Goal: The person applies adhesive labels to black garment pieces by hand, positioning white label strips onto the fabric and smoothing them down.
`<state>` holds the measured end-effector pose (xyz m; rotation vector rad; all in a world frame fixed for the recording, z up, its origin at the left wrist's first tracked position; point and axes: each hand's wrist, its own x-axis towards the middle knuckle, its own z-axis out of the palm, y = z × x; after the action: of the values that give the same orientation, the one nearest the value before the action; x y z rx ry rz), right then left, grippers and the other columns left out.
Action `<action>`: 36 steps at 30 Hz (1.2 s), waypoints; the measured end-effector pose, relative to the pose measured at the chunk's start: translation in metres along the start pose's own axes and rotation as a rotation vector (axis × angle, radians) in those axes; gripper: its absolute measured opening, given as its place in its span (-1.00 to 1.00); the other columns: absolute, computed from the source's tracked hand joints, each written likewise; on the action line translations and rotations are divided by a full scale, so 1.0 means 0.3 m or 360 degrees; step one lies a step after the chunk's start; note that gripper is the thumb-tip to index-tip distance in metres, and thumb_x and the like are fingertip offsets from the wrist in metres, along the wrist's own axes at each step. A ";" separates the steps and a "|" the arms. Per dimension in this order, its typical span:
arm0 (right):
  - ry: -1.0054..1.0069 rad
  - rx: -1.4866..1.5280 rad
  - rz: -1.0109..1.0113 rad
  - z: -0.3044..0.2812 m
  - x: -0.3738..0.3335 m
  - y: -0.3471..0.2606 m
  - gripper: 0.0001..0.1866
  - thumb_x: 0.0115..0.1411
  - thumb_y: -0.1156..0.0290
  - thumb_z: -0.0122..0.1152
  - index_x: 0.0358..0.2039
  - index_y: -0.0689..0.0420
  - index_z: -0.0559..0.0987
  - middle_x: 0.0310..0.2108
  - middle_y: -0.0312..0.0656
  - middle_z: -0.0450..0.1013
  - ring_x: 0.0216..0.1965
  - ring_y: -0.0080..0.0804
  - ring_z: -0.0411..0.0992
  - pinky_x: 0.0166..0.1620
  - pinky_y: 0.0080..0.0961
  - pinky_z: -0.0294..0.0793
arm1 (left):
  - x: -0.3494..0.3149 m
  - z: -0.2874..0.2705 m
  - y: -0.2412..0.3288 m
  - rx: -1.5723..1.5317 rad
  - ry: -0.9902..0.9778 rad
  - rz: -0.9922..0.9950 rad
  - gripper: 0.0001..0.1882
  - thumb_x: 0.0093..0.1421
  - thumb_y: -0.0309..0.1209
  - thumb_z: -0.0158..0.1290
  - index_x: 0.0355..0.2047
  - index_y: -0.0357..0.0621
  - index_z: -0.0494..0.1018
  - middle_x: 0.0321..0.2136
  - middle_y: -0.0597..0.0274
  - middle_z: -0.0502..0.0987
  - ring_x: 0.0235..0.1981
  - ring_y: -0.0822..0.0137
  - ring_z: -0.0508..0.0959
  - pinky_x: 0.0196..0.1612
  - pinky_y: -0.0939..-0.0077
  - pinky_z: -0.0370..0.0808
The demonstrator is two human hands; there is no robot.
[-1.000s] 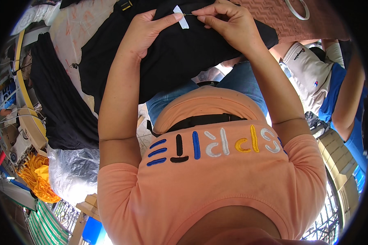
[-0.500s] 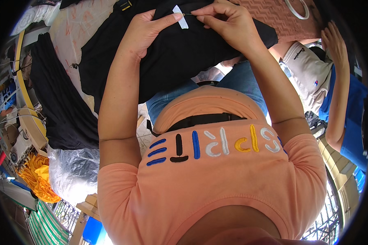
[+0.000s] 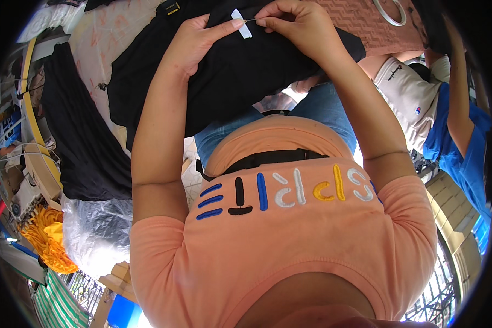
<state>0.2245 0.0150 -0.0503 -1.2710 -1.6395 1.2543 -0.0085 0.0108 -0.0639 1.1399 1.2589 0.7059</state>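
Observation:
A black cloth garment (image 3: pixel 224 76) lies spread in front of me, partly over my lap. On it is a narrow white strip (image 3: pixel 242 28), perhaps tape or a tag. My left hand (image 3: pixel 199 41) grips the garment beside the strip, its thumb pressing on the strip and its other fingers hidden under the cloth. A thin needle (image 3: pixel 250 20), or a pin like one, bridges the gap from that thumb to my right hand (image 3: pixel 298 27). The right thumb and index finger pinch its end. A small dark label (image 3: pixel 170 7) shows at the garment's far edge.
More black cloth (image 3: pixel 82 131) hangs at the left, above a clear plastic bag (image 3: pixel 95 235) and orange-yellow cords (image 3: pixel 46 235). A white ring (image 3: pixel 391 12) rests on the brown patterned surface (image 3: pixel 361 24) at the far right. Someone in blue (image 3: pixel 454 142) sits close on my right.
My right hand has shifted slightly left and up, still pinching the needle. My left hand stays in place. The neighbour's arm has moved up and away at the right.

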 end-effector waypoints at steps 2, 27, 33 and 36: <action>0.0007 -0.0141 -0.0041 0.000 -0.007 -0.025 -0.91 0.17 0.63 0.27 -0.32 0.25 0.69 -0.50 -0.22 0.60 -0.46 -0.55 0.52 -0.32 -0.60 0.51 | 0.004 -0.003 -0.011 0.0009 0.0023 0.0033 -0.27 0.04 -0.05 0.43 -0.01 -0.47 0.52 -0.18 0.06 0.64 -0.10 0.36 0.62 0.11 0.51 0.45; 0.0121 -0.1120 -0.0955 0.047 0.015 -0.107 -0.94 0.20 0.45 0.20 -0.34 0.14 0.57 -0.20 -0.09 0.56 -0.38 0.04 0.56 -0.29 -0.19 0.56 | 0.068 0.040 -0.077 -0.0093 0.0176 0.0026 -0.17 0.09 -0.16 0.38 0.12 -0.61 0.29 0.05 -0.25 0.43 0.09 0.13 0.46 0.12 0.43 0.39; 0.0084 -0.0214 -0.0423 -0.018 0.031 -0.237 -0.93 0.33 0.58 0.11 -0.33 0.19 0.47 -0.38 -0.19 0.52 -0.46 -0.46 0.51 -0.36 -0.52 0.49 | 0.016 0.063 0.003 -0.0257 0.0132 0.0024 -0.77 0.24 -0.42 0.26 -0.14 -0.28 0.64 -0.29 0.29 0.64 -0.33 0.46 0.60 -0.24 0.59 0.52; 0.0104 -0.0085 -0.0546 -0.045 0.030 -0.235 -0.93 0.37 0.62 0.05 -0.29 0.18 0.44 -0.46 -0.30 0.44 -0.44 -0.61 0.46 -0.34 -0.65 0.46 | 0.024 0.075 0.012 -0.0185 0.0142 0.0041 -0.78 0.24 -0.44 0.25 -0.14 -0.28 0.64 -0.29 0.29 0.64 -0.33 0.46 0.59 -0.23 0.59 0.52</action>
<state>0.2146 0.0238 0.0208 -0.9965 -1.7633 0.9561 0.0155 0.0126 -0.0648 1.0409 1.2631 0.8462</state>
